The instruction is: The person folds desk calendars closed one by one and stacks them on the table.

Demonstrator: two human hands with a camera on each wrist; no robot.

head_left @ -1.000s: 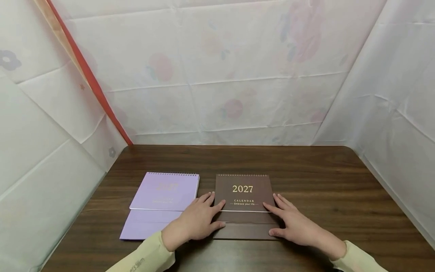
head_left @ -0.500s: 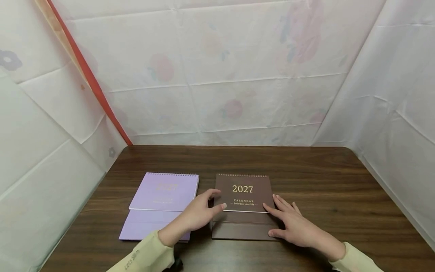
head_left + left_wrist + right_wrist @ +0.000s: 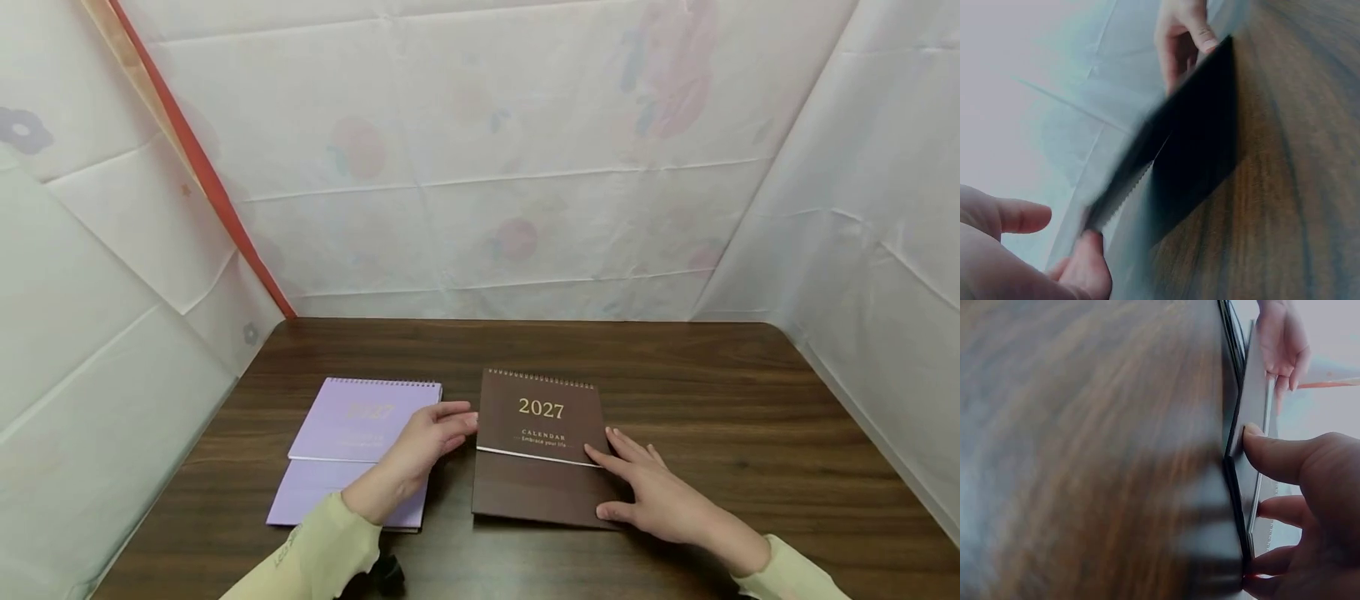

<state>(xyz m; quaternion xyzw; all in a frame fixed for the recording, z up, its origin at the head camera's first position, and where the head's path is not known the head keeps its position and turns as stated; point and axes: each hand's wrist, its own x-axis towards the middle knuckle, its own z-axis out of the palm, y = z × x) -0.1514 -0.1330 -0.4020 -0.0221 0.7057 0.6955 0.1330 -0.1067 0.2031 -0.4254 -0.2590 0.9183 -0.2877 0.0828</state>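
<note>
A brown 2027 desk calendar (image 3: 540,479) lies in front of the person, its wire-bound edge away from them. Its left side is raised and its right side low, so a dark gap shows beneath it in the left wrist view. The left hand (image 3: 420,442) touches the raised left edge with its fingertips; in the left wrist view the thumb (image 3: 1025,215) stands apart from the calendar. The right hand (image 3: 652,492) rests at the right edge, with the thumb (image 3: 1263,447) on the lower flap and the fingers spread along the cover.
A purple 2027 calendar (image 3: 345,492) lies flat on the left, partly covered by the left forearm. Dark wood-grain table (image 3: 750,392) extends to white patterned cloth (image 3: 480,208) at the back and sides. A small black object (image 3: 387,575) shows beside the left sleeve.
The left hand has let its palm-down rest go and moved to the calendar's left edge. That edge has risen and the brown calendar tilts to the right. The right hand has stayed put.
</note>
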